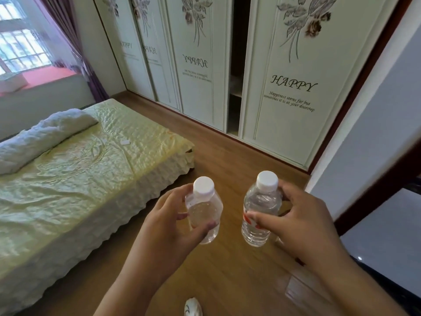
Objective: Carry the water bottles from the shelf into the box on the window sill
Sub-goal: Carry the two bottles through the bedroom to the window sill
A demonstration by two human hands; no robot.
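Head view looked down on two bottles held upright over a wood floor (227, 160); the left hand (168, 226) had its fingers and thumb curled round the left bottle (204, 213), thumb tip pressing the lower body; the right hand (296, 224) pinched the right bottle (259, 215) between thumb on the red label and fingers curled behind the shoulder; both bottles were clear with white caps, set side by side but apart, a strip of floor showing between them; the bed (79, 179) filled the left, its ruffled edge running diagonally toward the hands and ending at a corner just beyond the left bottle; a rolled blanket (45, 135) lay across its far side; the wardrobe (284, 87) lined the far wall, one sliding door parted on a dark gap; between bed corner and wardrobe base an open lane of floor ran back toward the window (20, 46); the box (12, 83) sat on the red sill (52, 75) at far left, well apart from the hands, only partly in frame; a purple curtain (88, 71) hung beside the sill; a dark-framed panel (376, 133) closed in the right side; a shoe tip (193, 307) showed at the bottom edge.
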